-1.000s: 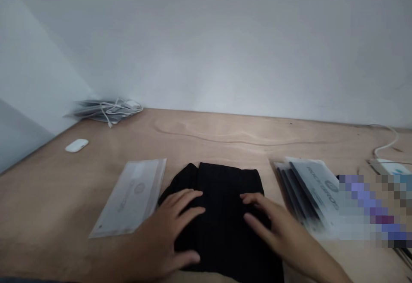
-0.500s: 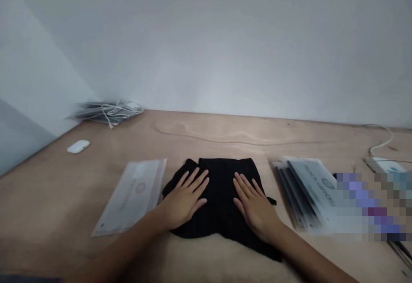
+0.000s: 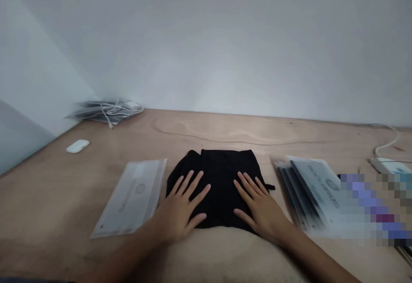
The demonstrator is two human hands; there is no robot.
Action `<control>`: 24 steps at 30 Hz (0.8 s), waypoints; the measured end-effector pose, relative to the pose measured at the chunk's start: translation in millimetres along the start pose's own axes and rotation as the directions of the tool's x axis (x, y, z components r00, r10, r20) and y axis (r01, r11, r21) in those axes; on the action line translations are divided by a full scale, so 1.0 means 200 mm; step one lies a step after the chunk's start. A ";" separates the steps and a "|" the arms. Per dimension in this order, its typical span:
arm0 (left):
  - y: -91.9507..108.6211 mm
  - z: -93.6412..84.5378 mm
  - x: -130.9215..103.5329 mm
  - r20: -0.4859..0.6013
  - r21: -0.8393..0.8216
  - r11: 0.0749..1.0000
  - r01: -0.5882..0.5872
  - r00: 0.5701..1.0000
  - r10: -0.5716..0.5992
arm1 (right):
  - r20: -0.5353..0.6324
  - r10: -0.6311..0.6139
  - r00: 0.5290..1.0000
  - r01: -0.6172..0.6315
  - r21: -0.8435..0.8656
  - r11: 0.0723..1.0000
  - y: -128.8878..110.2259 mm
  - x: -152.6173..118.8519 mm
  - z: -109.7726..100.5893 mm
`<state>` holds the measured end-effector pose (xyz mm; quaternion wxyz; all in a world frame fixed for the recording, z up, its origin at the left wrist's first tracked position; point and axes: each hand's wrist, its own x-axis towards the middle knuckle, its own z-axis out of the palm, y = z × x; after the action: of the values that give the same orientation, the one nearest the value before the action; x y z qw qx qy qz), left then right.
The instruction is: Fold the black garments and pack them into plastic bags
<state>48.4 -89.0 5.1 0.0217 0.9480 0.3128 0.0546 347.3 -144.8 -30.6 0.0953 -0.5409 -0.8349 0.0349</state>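
A black cloth item [image 3: 222, 188], its exact kind unclear, lies spread on the wooden table in front of me. A small dark tab sticks out at its right side. On its left part my left hand [image 3: 182, 208] rests flat, fingers spread. My right hand [image 3: 259, 210] lies on the right part in the same way, palm down with the fingers apart. Left of the cloth is a flat frosted plastic bag [image 3: 131, 197] with a printed logo. To the right, several similar bags with dark contents [image 3: 317, 193] overlap in a stack.
A white earphone case [image 3: 77, 146] sits on the left of the wooden table [image 3: 225, 132]. In the back left corner, grey bags [image 3: 93, 112] lie under a white cable [image 3: 112, 110]. A white power strip [image 3: 391, 166] with a cord is at the right, near a blurred-out patch.
The black cloth has shifted a little away from me, and its lower edge has drawn up. Both hands have stayed on it, with the fingers now spread wider.
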 end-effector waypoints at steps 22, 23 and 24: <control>-0.35 0.07 -0.33 -0.024 0.040 0.813 0.581 0.814 -0.581 | -0.410 0.405 0.818 -0.313 0.274 0.910 0.20 -0.11 -0.41; -0.36 0.08 -0.34 -0.028 0.039 0.819 0.573 0.820 -0.572 | -0.435 0.495 0.753 -0.435 0.236 0.869 0.30 -0.16 -0.48; -0.37 0.08 -0.34 -0.034 0.036 0.826 0.563 0.827 -0.562 | -0.450 0.577 0.681 -0.564 0.181 0.806 0.41 -0.21 -0.53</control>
<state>-47.9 -71.0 -22.1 0.0121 0.8135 0.5793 0.0493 458.0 -154.7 54.7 0.2928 -0.7631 -0.5728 -0.0621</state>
